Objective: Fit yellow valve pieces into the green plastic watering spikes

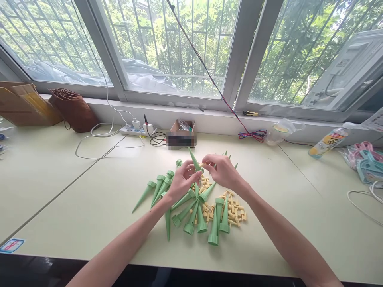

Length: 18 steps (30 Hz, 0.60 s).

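One green spike [195,160], tip up and tilted, is held above the heap, pinched in the grip of the left hand [183,178]. The right hand's [222,169] grip pinches one small yellow piece [203,164] at the spike's side. Below on the worktop [95,211]: at least twelve further spikes [213,233]; yellow pieces [236,211], overlapping, not countable. Beyond: one power strip [124,130], one brown pouch [73,111], one bottle [328,141].
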### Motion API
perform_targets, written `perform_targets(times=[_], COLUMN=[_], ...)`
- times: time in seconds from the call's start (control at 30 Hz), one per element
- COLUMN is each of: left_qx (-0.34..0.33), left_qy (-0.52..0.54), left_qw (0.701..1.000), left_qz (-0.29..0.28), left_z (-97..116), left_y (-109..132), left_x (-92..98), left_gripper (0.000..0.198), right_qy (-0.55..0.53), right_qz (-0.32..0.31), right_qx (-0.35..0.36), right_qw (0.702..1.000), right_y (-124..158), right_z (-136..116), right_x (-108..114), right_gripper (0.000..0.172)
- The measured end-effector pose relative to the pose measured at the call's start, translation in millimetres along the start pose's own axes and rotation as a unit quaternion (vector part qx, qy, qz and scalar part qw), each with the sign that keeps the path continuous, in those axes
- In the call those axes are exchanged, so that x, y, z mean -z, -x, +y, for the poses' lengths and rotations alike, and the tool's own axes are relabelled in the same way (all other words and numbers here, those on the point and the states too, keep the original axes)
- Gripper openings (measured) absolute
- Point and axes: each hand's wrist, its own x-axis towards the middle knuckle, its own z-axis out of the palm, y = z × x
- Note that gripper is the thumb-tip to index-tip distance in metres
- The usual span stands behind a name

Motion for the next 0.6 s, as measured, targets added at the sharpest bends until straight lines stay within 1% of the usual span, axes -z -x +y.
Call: perform_targets(times=[0.2, 0.43, 0.5, 0.6], left_qx=[-0.059, -0.087, -0.09, -0.072], left_qy=[-0.028, -0.099, -0.092, -0.035], left_qw=[0.997, 0.989, 0.989, 0.995], left_qz=[0.038, 0.067, 0.067, 0.053], left_z=[-5.8, -8.4, -6.0, 0.0], left_y=[-0.1, 1.5, 1.7, 0.7], left_x=[-2.5, -3.5, -5.2, -6.7], left_gripper=[0.028, 0.024, 0.024, 0.032], right_qy=[-0.033, -0.086, -0.097, -0.102], right_qz=[0.001, -0.015, -0.017, 0.003], right_qx=[-0.025, -0.059, -0.062, -0.057], right_qw=[0.999, 0.994, 0.993, 0.993], right_y=[1.2, 2.5, 2.0, 0.3], right_z=[-3.2, -3.8, -3.3, -1.9], right_x=[0.0, -1.7, -1.2, 1.8], right_gripper=[0.007, 0.01, 0.01, 0.01])
